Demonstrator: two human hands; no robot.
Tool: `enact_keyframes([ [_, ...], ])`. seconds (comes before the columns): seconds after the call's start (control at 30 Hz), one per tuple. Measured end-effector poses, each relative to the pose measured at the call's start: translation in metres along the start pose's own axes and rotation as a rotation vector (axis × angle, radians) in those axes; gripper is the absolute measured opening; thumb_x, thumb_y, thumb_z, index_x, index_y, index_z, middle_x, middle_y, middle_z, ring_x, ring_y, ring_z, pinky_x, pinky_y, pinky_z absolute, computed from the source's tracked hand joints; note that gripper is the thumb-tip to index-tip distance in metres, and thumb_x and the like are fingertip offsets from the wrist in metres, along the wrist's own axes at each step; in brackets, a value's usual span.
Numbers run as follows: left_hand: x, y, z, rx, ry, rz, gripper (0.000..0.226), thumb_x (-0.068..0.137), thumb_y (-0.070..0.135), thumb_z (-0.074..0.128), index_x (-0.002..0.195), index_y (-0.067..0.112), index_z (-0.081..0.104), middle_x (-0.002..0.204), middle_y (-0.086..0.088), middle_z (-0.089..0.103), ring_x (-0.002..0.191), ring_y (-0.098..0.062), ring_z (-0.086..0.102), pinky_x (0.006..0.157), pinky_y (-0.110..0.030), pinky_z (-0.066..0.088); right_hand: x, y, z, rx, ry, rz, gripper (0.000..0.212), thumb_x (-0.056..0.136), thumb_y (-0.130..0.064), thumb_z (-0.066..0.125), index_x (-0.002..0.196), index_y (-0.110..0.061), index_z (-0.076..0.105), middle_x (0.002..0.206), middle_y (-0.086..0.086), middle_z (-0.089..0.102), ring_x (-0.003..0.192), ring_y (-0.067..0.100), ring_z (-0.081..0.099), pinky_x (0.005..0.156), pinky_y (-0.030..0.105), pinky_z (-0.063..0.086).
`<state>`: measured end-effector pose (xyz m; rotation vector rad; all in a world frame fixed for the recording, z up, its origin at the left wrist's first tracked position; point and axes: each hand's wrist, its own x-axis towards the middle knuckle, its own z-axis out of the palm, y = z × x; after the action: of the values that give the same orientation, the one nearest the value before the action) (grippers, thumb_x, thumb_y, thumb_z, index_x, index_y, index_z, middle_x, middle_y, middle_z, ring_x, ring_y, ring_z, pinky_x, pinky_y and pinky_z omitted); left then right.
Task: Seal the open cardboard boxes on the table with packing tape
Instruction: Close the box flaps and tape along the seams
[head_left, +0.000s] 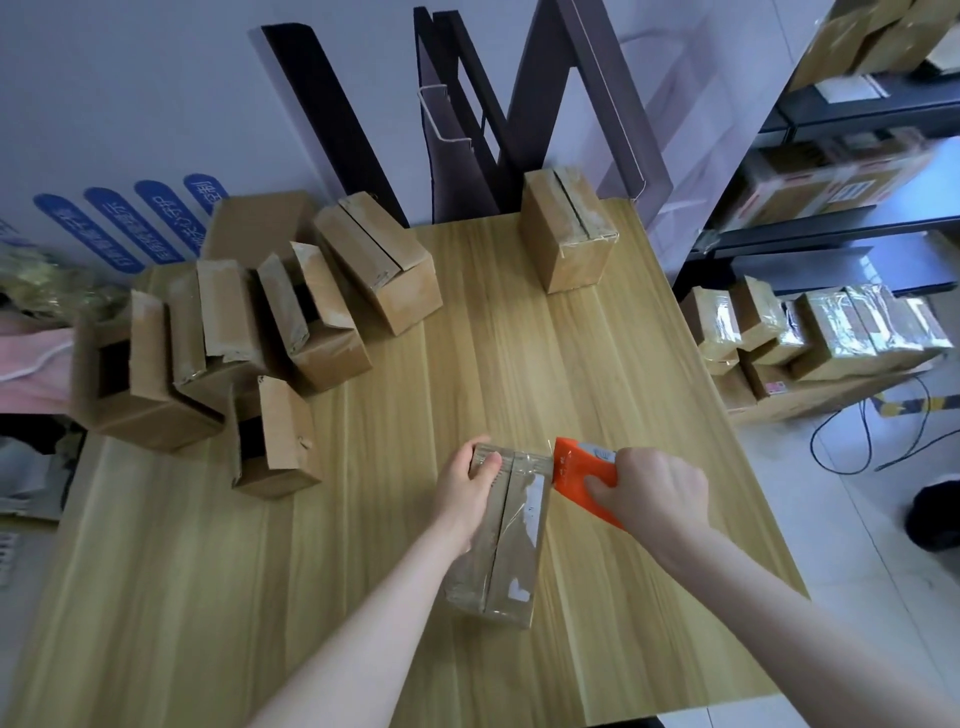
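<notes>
A small cardboard box (511, 540) lies near the front middle of the wooden table (597, 374), its flaps closed with clear tape along the seam. My left hand (467, 488) grips the box's far left corner and holds it down. My right hand (654, 488) grips an orange tape dispenser (574, 470) pressed against the box's far right corner, with a strip of tape running over that end. Several open boxes (228, 343) with raised flaps crowd the table's left side. A taped box (569, 231) stands at the far right.
Dark boards and a paper bag (452, 135) lean on the wall behind the table. To the right, a metal shelf (831, 218) holds cartons, and taped parcels (810, 338) sit in a tray on the floor. Cables (857, 431) trail across the floor.
</notes>
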<state>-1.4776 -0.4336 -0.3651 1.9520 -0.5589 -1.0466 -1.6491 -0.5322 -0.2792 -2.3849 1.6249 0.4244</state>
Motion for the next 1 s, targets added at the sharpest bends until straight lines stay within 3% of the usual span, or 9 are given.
enact_keyframes([
  [0.13,-0.003,-0.001,0.005,-0.058,0.036,0.014,0.028,0.097,0.03,0.052,0.124,0.027,0.056,0.123,0.011,0.059,0.117,-0.008,0.052,0.099,-0.028,0.042,0.006,-0.01,-0.003,-0.069,0.019,-0.028,0.03,0.093,-0.043,0.045,0.074,-0.019,0.05,0.066,-0.004,0.052,0.066,0.02,0.056,0.061,0.026,0.041],
  [0.23,-0.006,0.0,0.007,-0.076,0.054,0.018,0.025,0.097,0.03,0.052,0.121,0.028,0.058,0.116,0.014,0.06,0.111,-0.007,0.054,0.093,-0.025,0.042,0.012,-0.024,0.015,-0.198,0.058,-0.084,0.035,0.095,-0.026,0.047,0.063,-0.018,0.039,0.051,-0.006,0.03,0.044,0.014,0.03,0.047,0.022,0.022],
  [0.33,-0.008,0.001,0.007,-0.064,0.037,0.009,0.024,0.097,0.031,0.052,0.12,0.029,0.057,0.116,0.015,0.059,0.109,-0.005,0.053,0.09,-0.026,0.041,0.016,-0.032,0.031,-0.191,-0.042,-0.108,0.025,0.093,-0.018,0.05,0.07,-0.022,0.041,0.052,-0.007,0.03,0.043,0.014,0.026,0.048,0.023,0.016],
  [0.47,-0.009,0.004,0.004,-0.115,0.093,-0.012,0.019,0.095,0.031,0.055,0.113,0.025,0.057,0.11,0.014,0.058,0.102,-0.003,0.053,0.082,-0.024,0.042,0.016,-0.014,0.02,-0.029,-0.024,-0.036,0.029,0.092,-0.037,0.046,0.069,-0.019,0.046,0.06,-0.006,0.048,0.06,0.021,0.049,0.055,0.025,0.034],
  [0.57,-0.017,-0.007,-0.001,-0.157,0.215,-0.012,0.016,0.09,0.031,0.063,0.096,0.017,0.058,0.095,0.01,0.06,0.087,-0.004,0.056,0.071,-0.018,0.042,0.006,0.001,0.004,0.024,0.026,0.0,0.032,0.091,-0.05,0.046,0.079,-0.022,0.056,0.071,-0.005,0.059,0.07,0.02,0.06,0.059,0.027,0.042],
  [0.7,-0.041,-0.032,-0.01,-0.028,0.379,0.031,0.043,0.082,0.051,0.068,0.072,0.013,0.049,0.067,0.0,0.057,0.063,-0.014,0.051,0.057,-0.025,0.039,-0.009,0.008,-0.01,0.26,0.127,0.072,0.043,0.086,-0.059,0.05,0.07,-0.02,0.056,0.06,-0.005,0.059,0.059,0.02,0.063,0.054,0.026,0.045],
  [0.83,-0.064,-0.034,-0.015,0.151,0.475,0.042,0.046,0.079,0.059,0.065,0.064,0.019,0.049,0.056,0.006,0.055,0.054,-0.004,0.051,0.047,-0.018,0.033,-0.022,-0.009,-0.011,0.646,0.123,0.09,0.049,0.087,-0.056,0.056,0.063,-0.014,0.06,0.054,-0.002,0.059,0.05,0.017,0.058,0.049,0.027,0.042],
  [0.9,-0.068,-0.034,-0.015,0.2,0.448,-0.01,0.045,0.078,0.063,0.062,0.067,0.02,0.053,0.062,0.009,0.06,0.061,-0.007,0.058,0.052,-0.025,0.04,-0.024,-0.019,-0.001,0.78,0.06,0.137,0.049,0.087,-0.054,0.06,0.062,-0.011,0.059,0.055,0.0,0.06,0.055,0.02,0.059,0.052,0.031,0.043],
  [1.0,-0.063,-0.04,-0.021,0.195,0.423,-0.09,0.042,0.083,0.06,0.058,0.087,0.019,0.067,0.088,0.005,0.069,0.087,-0.019,0.065,0.075,-0.032,0.051,-0.023,-0.024,0.013,0.858,0.047,0.197,0.049,0.086,-0.055,0.06,0.067,-0.01,0.064,0.063,0.006,0.066,0.064,0.025,0.065,0.06,0.035,0.049],
])
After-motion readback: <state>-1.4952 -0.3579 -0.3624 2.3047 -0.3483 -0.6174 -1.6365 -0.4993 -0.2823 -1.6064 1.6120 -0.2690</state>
